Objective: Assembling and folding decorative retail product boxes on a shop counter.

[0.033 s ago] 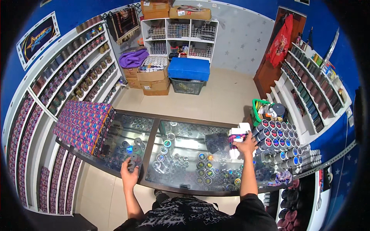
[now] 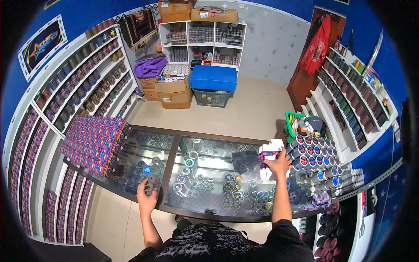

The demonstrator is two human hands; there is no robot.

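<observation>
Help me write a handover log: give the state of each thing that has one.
Left hand: fingers partly curled
Right hand: at the small boxes, grip unclear
Patterned boxes: stacked in rows
Purple cloth: bundled
Red jacket: hanging
Green basket: filled
Grey basket: topped by blue box

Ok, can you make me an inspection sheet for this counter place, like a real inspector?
Surface: glass counter with a dark frame; round lids show through it.
Things at the hands: small white and purple boxes, touched by the right hand.
Clutter: colourful boxes piled left; round containers stacked right, beside a filled green basket.
Hands: right fingers on the boxes, grip unclear; left hand low over the glass, fingers apart.
Cables: nothing seen by the hands.
Surroundings: white shelf, cardboard boxes, blue box, hanging red jacket.
</observation>
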